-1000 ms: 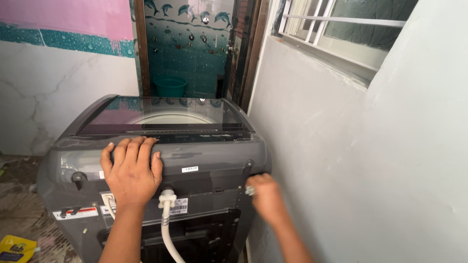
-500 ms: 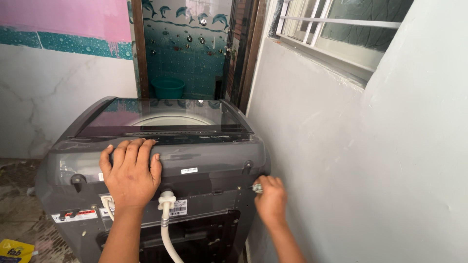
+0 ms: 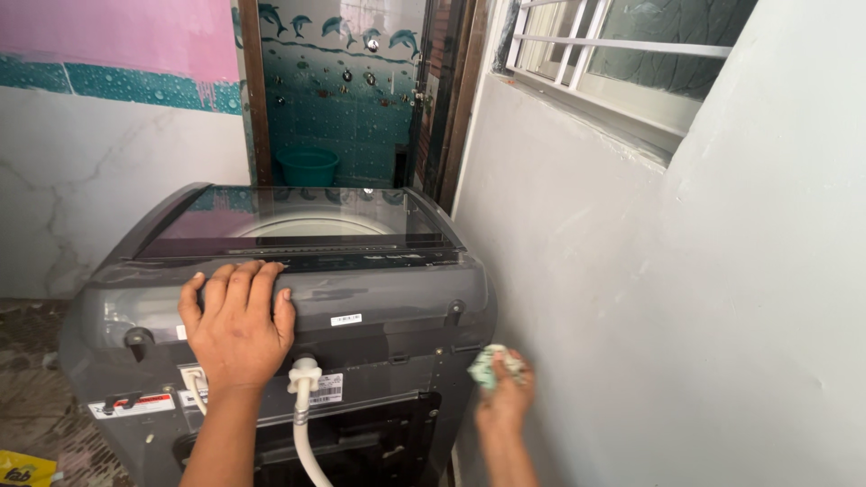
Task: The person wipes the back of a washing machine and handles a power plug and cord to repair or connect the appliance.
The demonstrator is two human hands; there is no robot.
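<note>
Cloth, a small crumpled pale green wad, sits pinched in the fingers of the right hand, low beside the rear right corner of the washer and close to the grey wall. Washer seen from behind, its long axis running left to right across the view, glass lid on top and rear panel facing the camera. Cloth lies just to the right of the washer's right rear edge, apparently not quite touching it, and below the top rim; the nearest surface is thus to the left of and slightly above the grip. Left hand lies flat, fingers spread and grasping nothing, on the upper rear edge toward the left corner, well apart from the cloth. White hose hangs from its fitting just right of the left wrist. Right hand is by far the nearer to the right side of the washer.
</note>
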